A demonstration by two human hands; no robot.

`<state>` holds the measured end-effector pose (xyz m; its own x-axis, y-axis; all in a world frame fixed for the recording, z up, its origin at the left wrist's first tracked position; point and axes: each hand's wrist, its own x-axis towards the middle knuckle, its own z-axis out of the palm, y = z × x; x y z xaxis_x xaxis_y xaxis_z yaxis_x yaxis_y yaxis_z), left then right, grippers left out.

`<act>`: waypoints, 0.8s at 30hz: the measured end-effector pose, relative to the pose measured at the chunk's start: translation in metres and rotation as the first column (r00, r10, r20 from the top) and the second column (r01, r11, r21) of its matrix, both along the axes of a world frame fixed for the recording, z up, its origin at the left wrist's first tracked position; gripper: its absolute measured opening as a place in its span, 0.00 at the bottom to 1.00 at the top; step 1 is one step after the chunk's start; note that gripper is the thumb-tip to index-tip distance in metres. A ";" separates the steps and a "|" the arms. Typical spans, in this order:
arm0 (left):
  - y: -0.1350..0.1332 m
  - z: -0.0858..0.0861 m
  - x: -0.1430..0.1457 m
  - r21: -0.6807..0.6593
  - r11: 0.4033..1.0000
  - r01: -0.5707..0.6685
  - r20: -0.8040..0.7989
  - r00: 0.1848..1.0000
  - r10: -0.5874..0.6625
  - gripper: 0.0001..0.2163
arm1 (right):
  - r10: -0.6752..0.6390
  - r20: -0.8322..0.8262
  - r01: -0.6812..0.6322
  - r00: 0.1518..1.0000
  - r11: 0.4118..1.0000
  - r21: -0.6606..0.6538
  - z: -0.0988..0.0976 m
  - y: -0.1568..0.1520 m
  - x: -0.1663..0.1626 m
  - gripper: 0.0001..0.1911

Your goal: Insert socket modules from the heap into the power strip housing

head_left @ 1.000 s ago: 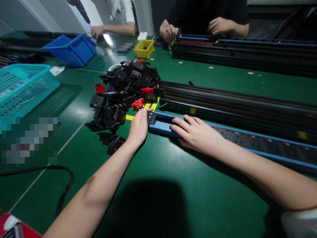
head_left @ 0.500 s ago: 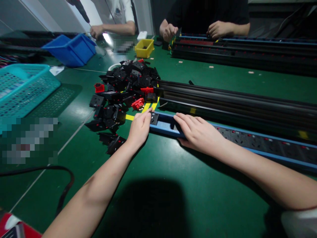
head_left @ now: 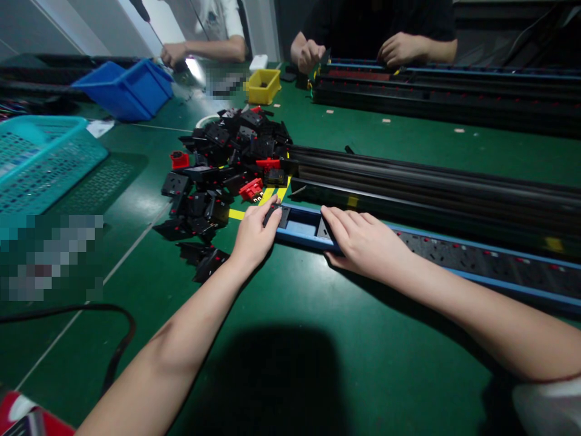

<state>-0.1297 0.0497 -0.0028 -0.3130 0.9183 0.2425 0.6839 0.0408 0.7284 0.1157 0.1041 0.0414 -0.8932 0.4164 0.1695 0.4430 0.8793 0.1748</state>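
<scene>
A long blue power strip rail (head_left: 297, 238) lies across the green table, with a row of black socket modules (head_left: 469, 257) in its right part. My left hand (head_left: 256, 233) is closed at the rail's left end, thumb and fingers on a black socket module (head_left: 280, 215). My right hand (head_left: 367, 239) wraps over the rail, fingers on top and thumb at the near side. Between my hands a stretch of the rail's channel is open, and part of another black module (head_left: 324, 228) shows beside my right fingertips.
Loose black and red socket modules (head_left: 245, 142) lie heaped behind my left hand. Long black rails (head_left: 408, 175) lie beyond the blue one. A teal basket (head_left: 45, 157), a blue bin (head_left: 127, 91) and a yellow bin (head_left: 263, 88) stand farther off. Two people work across the table.
My left fingers have shifted slightly, and the module under them shows more. A little more of the module beside my right fingertips is uncovered. My right hand stays on the rail.
</scene>
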 end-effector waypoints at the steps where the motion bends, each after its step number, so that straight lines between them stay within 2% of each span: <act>1: 0.000 0.000 0.000 0.000 1.000 -0.002 -0.001 1.000 0.002 0.21 | -0.001 0.003 0.001 1.000 1.000 0.001 0.000 0.000 0.000 0.37; 8: -0.001 0.000 0.001 0.010 1.000 -0.018 -0.020 1.000 0.018 0.23 | 0.003 0.001 -0.003 1.000 1.000 -0.008 -0.001 0.001 0.000 0.37; 14: -0.001 0.002 0.007 0.002 0.994 0.108 -0.046 0.993 -0.108 0.25 | -0.001 0.020 0.001 1.000 1.000 0.006 -0.001 0.001 0.000 0.38; 18: -0.002 0.002 0.012 0.016 0.990 0.138 -0.070 0.988 -0.136 0.22 | 0.003 0.012 -0.003 1.000 1.000 0.007 -0.001 0.001 0.000 0.38; 24: 0.000 0.000 0.010 0.003 1.000 -0.019 -0.029 0.999 0.019 0.15 | 0.007 -0.001 -0.007 1.000 1.000 -0.003 -0.001 0.001 0.000 0.38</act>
<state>-0.1197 0.0494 -0.0029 -0.3228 0.9118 0.2540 0.7041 0.0520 0.7082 0.1158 0.1050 0.0401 -0.8961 0.4105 0.1689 0.4369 0.8829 0.1720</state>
